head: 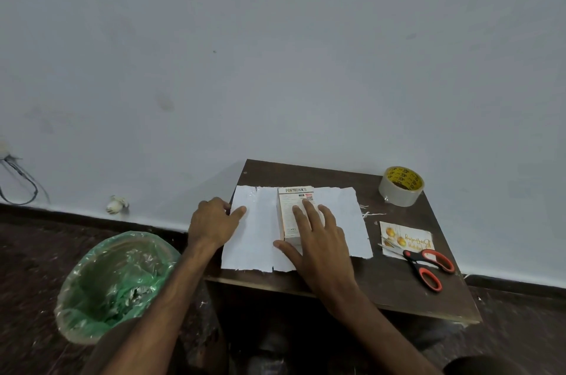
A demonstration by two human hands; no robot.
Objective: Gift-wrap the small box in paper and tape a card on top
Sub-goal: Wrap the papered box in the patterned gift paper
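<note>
A small white box [291, 206] with printed lettering lies on a white sheet of paper [260, 239], spread on a small dark wooden table [382, 288]. My right hand [318, 239] rests flat on top of the box, fingers straight, thumb out on the paper in front of it. My left hand [214, 221] is at the sheet's left edge, its fingers curled at the paper's border; whether they pinch the edge is hidden. A greeting card [410, 236] with orange ornaments lies to the right of the paper.
A roll of clear tape [399, 187] with a yellow core stands at the table's back right corner. Scissors [428, 267] with red and black handles lie partly on the card. A bin with a green liner [113, 282] stands on the floor at left. A wall rises just behind the table.
</note>
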